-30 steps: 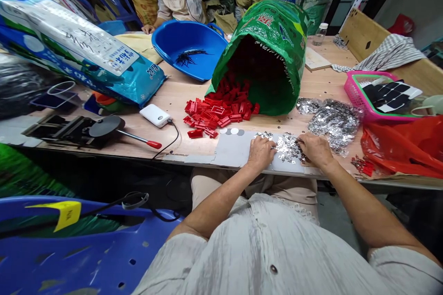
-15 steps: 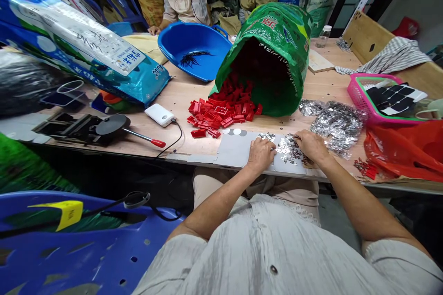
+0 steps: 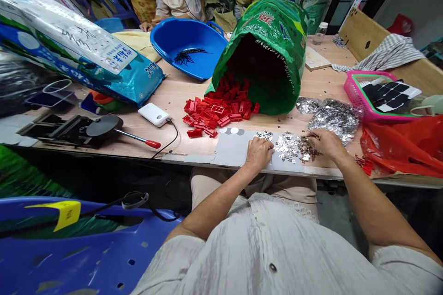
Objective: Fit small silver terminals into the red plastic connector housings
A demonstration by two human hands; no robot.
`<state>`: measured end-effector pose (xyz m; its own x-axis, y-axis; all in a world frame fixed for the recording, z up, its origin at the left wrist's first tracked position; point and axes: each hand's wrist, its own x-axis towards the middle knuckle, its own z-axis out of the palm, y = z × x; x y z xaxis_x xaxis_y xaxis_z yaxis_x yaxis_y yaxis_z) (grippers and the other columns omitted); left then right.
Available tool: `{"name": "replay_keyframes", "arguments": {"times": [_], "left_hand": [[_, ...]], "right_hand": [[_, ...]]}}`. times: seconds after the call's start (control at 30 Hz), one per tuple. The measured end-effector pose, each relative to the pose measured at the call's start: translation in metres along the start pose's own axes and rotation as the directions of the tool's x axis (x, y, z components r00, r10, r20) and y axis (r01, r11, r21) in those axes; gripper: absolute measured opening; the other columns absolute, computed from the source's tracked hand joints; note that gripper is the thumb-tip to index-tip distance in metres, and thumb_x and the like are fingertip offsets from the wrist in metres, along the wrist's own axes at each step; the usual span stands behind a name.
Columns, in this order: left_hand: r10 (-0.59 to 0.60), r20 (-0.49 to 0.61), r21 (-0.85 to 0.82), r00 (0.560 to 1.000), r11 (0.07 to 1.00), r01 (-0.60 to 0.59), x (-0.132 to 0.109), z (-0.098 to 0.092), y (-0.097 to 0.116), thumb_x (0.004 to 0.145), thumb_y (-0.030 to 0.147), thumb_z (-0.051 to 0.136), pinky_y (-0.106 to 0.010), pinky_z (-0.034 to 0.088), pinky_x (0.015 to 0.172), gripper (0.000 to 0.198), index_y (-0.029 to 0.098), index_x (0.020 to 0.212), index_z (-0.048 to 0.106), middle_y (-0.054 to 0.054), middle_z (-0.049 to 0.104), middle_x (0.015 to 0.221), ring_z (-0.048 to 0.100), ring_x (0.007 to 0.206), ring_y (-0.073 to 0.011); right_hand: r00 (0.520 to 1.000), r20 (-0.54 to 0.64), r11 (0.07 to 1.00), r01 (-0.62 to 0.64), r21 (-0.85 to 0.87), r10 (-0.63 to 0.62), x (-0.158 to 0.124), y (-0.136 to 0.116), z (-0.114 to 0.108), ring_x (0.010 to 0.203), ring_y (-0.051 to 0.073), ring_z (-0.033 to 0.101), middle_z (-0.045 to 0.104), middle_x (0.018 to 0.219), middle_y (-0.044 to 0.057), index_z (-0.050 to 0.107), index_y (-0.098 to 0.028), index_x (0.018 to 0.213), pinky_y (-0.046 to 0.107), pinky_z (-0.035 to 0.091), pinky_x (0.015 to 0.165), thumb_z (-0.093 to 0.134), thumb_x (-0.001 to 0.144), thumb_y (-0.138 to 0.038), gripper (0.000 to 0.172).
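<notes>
My left hand [image 3: 259,152] rests at the left of a pile of small silver metal pieces [image 3: 287,146], its fingers pinched; whatever they hold is too small to make out. Just right of that pile lie darker, bronze-coloured small pieces [image 3: 309,148]. Above these dark pieces is my right hand [image 3: 328,144], with thumb and forefinger pressed together on something I cannot make out. Both piles lie on a grey sheet [image 3: 230,148] at the table's front edge. A smaller cluster of silver pieces [image 3: 264,135] sits just beyond my left hand.
A green sack [image 3: 270,32] spills red plastic parts [image 3: 211,113] behind the sheet. Clear bags of metal pieces [image 3: 334,119], a pink basket [image 3: 351,90] and a red bag [image 3: 398,147] stand right. Left are a power bank [image 3: 154,114], a lever tool [image 3: 104,125] and a blue basin [image 3: 204,67]. A person sits opposite.
My right hand has moved right, away from the silver pile and over the dark pieces. The left hand stays at the pile's left side. The view has shifted slightly.
</notes>
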<state>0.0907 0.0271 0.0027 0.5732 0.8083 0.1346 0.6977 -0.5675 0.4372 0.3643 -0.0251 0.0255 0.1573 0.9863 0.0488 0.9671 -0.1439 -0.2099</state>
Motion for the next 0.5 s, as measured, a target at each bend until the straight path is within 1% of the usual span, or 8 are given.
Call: {"name": "replay_keyframes", "arguments": {"times": [0.13, 0.27, 0.37, 0.5], "left_hand": [[0.0, -0.036, -0.021, 0.999, 1.0, 0.0, -0.001, 0.005, -0.002, 0.086, 0.031, 0.064, -0.039, 0.037, 0.087, 0.01, 0.024, 0.091, 0.071, -0.004, 0.069, 0.097, 0.051, 0.104, -0.0244], [-0.005, -0.061, -0.045, 0.998, 0.999, 0.003, -0.002, 0.008, -0.005, 0.086, 0.031, 0.064, -0.039, 0.037, 0.088, 0.011, 0.025, 0.092, 0.071, -0.004, 0.069, 0.098, 0.05, 0.104, -0.0239], [0.001, -0.073, -0.052, 0.997, 0.999, -0.005, -0.003, 0.01, -0.006, 0.086, 0.03, 0.064, -0.038, 0.038, 0.088, 0.009, 0.025, 0.091, 0.071, -0.004, 0.068, 0.096, 0.05, 0.103, -0.0236], [0.003, -0.084, -0.058, 0.996, 0.998, -0.008, -0.003, 0.012, -0.007, 0.086, 0.03, 0.064, -0.037, 0.038, 0.089, 0.009, 0.024, 0.09, 0.071, -0.004, 0.068, 0.094, 0.05, 0.102, -0.0234]], "right_hand": [[0.999, 0.046, 0.999, 0.02, 0.048, -0.022, -0.006, 0.005, 0.002, 0.083, 0.02, 0.063, 0.073, 0.095, 0.003, 0.072, -0.025, 0.093, 0.029, 0.043, 0.071, 0.054, 0.086, -0.03, 0.02], [0.997, 0.069, 0.995, 0.039, 0.095, -0.045, -0.009, 0.002, 0.006, 0.082, 0.02, 0.062, 0.072, 0.091, 0.003, 0.071, -0.026, 0.091, 0.03, 0.042, 0.073, 0.055, 0.087, -0.032, 0.018], [0.997, 0.067, 0.995, 0.036, 0.091, -0.042, -0.01, -0.004, 0.008, 0.082, 0.02, 0.061, 0.071, 0.092, 0.003, 0.07, -0.026, 0.091, 0.029, 0.04, 0.071, 0.056, 0.086, -0.033, 0.016], [0.997, 0.062, 0.998, 0.032, 0.051, -0.035, -0.011, -0.007, 0.009, 0.081, 0.019, 0.059, 0.069, 0.089, 0.003, 0.068, -0.024, 0.086, 0.029, 0.037, 0.068, 0.056, 0.087, -0.033, 0.015]]}}
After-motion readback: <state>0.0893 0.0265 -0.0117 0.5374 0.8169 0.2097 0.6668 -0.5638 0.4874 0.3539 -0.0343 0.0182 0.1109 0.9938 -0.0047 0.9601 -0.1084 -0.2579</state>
